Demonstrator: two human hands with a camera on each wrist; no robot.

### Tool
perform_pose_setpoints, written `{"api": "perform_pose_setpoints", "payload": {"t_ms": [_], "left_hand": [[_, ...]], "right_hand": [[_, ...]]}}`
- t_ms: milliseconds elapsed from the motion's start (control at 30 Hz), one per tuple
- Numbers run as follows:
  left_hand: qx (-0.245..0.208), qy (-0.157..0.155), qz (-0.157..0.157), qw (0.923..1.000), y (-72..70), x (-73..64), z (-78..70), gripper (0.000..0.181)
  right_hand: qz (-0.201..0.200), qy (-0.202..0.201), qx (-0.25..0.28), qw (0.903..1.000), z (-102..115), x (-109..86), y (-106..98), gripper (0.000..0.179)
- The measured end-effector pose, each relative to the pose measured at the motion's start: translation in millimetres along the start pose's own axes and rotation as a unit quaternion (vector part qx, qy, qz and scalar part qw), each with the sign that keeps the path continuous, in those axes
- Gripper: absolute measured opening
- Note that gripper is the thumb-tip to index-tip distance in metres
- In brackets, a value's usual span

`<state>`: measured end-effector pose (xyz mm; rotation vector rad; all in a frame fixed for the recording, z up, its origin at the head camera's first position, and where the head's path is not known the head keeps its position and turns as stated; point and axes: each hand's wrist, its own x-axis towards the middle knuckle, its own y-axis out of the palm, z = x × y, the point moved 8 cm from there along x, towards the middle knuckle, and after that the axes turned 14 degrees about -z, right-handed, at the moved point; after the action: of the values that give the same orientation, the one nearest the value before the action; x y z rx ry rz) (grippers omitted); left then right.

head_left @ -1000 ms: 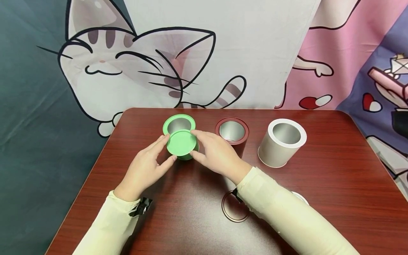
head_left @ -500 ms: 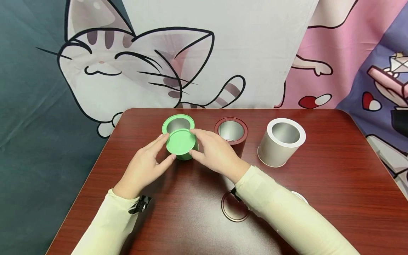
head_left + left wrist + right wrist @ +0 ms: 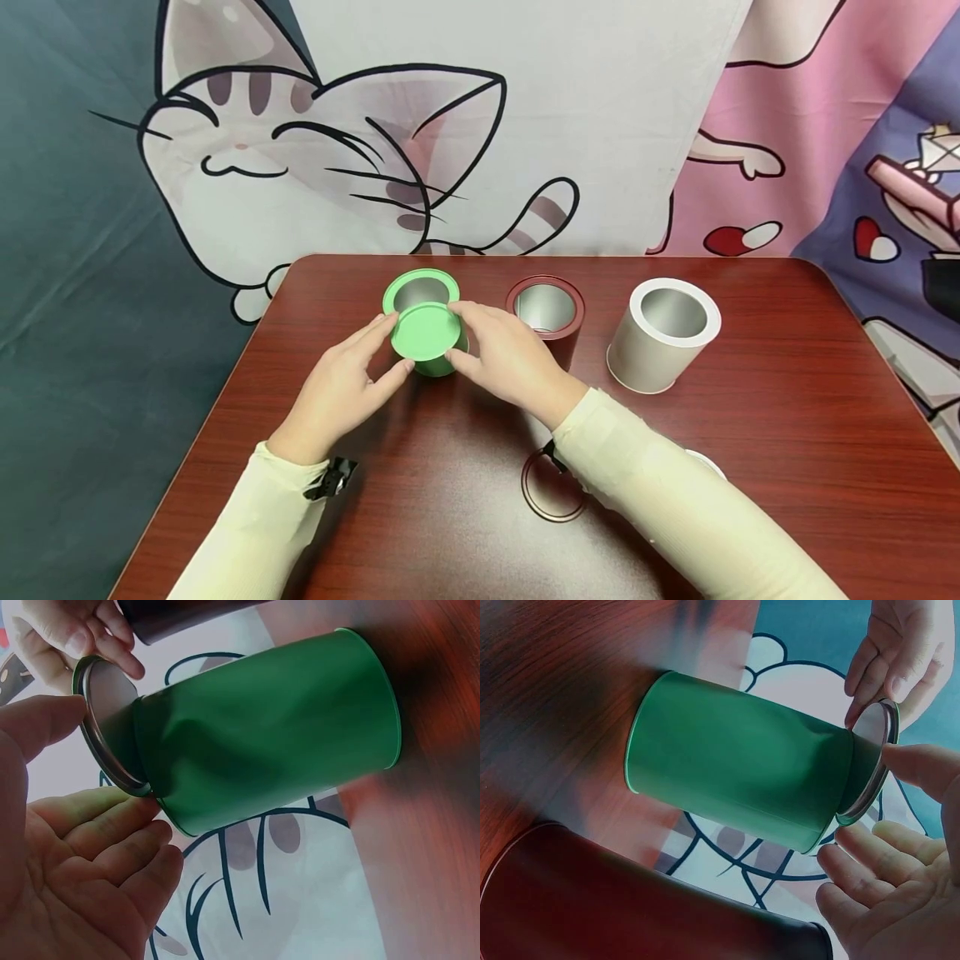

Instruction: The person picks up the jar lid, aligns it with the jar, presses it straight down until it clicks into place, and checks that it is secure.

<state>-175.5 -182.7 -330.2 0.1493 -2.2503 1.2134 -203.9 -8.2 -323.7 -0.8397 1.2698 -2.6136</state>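
Note:
A round green lid (image 3: 426, 332) is pinched at its edges between both hands, tilted over the near side of the green can's rim. The green can (image 3: 270, 727) stands upright at the table's back left, its mouth partly uncovered behind the lid. My left hand (image 3: 341, 396) holds the lid's left edge with thumb and fingertips. On the opposite edge, my right hand (image 3: 513, 362) grips it the same way. Both wrist views show the lid's metallic underside (image 3: 870, 754) right at the can's rim.
An open dark red can (image 3: 546, 308) stands right of the green one, partly behind the right hand. Farther right is an open white can (image 3: 663, 337). A dark red ring-edged lid (image 3: 528, 496) lies on the table (image 3: 435, 517); a white lid (image 3: 707, 463) shows beyond the right sleeve.
The lid has tilted very slightly, its near edge dropping a touch less far over the can. Both hands keep their hold and nearly the same place.

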Motion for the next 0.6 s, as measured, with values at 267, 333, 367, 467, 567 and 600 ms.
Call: {"api": "perform_pose_setpoints", "payload": {"t_ms": [267,333,367,467,567,600], "left_hand": [[-0.006,0.001,-0.001,1.0,-0.1,1.7,2.4,0.06],[-0.009,0.0,-0.002,1.0,0.0,2.3,3.2,0.06],[-0.011,-0.001,-0.003,0.9999,0.0,2.6,3.6,0.059],[-0.015,-0.005,-0.005,0.9999,0.1,2.8,5.5,0.059],[-0.02,-0.011,-0.007,0.9997,0.2,2.9,7.5,0.059],[-0.023,-0.012,-0.008,0.9996,0.2,3.1,8.2,0.059]], "right_hand": [[0.005,0.001,-0.004,1.0,0.7,2.1,0.7,0.055],[0.006,0.0,-0.005,1.0,0.7,2.8,1.3,0.055],[0.006,0.0,-0.006,1.0,0.9,3.0,1.5,0.055],[0.007,-0.002,-0.005,1.0,1.5,4.0,2.0,0.055],[0.009,-0.002,-0.003,1.0,2.0,4.8,2.3,0.056],[0.009,-0.001,-0.004,0.9999,1.9,5.1,2.5,0.056]]}}
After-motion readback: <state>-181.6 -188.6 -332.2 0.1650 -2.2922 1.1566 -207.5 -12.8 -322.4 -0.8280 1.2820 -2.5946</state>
